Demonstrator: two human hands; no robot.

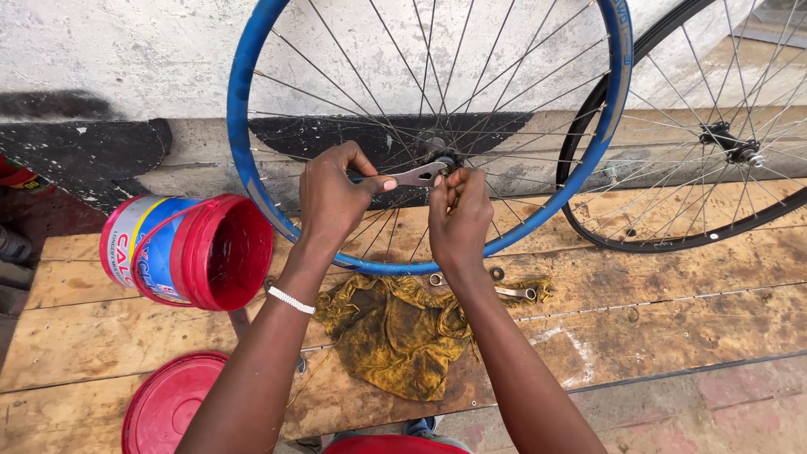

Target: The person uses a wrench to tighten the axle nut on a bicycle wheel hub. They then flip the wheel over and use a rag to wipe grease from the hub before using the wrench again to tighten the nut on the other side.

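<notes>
Head view: our left hand point(332, 197) fingers clamp a flat steel spanner point(418, 175), long axis pointing right toward the blue-rimmed spoked wheel's hub point(443, 160); right hand point(458, 220) fingers pinch there, nearer.

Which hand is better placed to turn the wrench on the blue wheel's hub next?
Left. The left hand grips the flat wrench, whose jaw end reaches the hub. The right hand pinches at the hub itself, better suited to steadying it.
</notes>
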